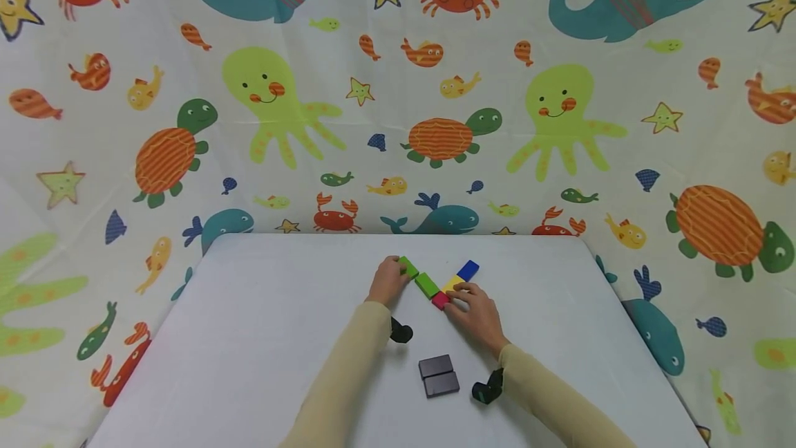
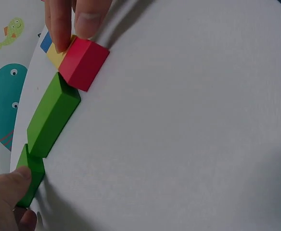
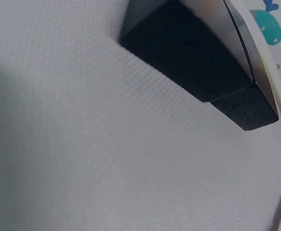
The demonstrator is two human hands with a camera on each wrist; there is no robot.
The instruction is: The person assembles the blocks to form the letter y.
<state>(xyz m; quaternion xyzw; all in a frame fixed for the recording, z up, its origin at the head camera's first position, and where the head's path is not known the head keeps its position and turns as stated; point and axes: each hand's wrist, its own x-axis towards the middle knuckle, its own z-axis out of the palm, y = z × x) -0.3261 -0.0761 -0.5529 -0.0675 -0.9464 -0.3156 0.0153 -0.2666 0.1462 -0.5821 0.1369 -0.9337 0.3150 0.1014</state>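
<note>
At the far part of the table, my left hand (image 1: 389,278) pinches the outermost green block (image 1: 408,267); its thumb lies on the block in the left wrist view. A second green block (image 2: 54,115) lies end to end with it. Then comes a red block (image 2: 85,62), touching that green block at a corner. Fingertips of my right hand (image 1: 477,312) hold the yellow block (image 1: 452,284) beside the red one, the thumb close to the red block's end. Beyond the yellow lies a blue block (image 1: 468,269). Together the blocks make a V shape.
Two dark grey blocks (image 1: 439,375) lie side by side nearer me, between my forearms; they loom large in the right wrist view. Black wrist cameras stick out from both sleeves. Behind the white table (image 1: 280,337) hangs a sea-animal cloth (image 1: 398,102).
</note>
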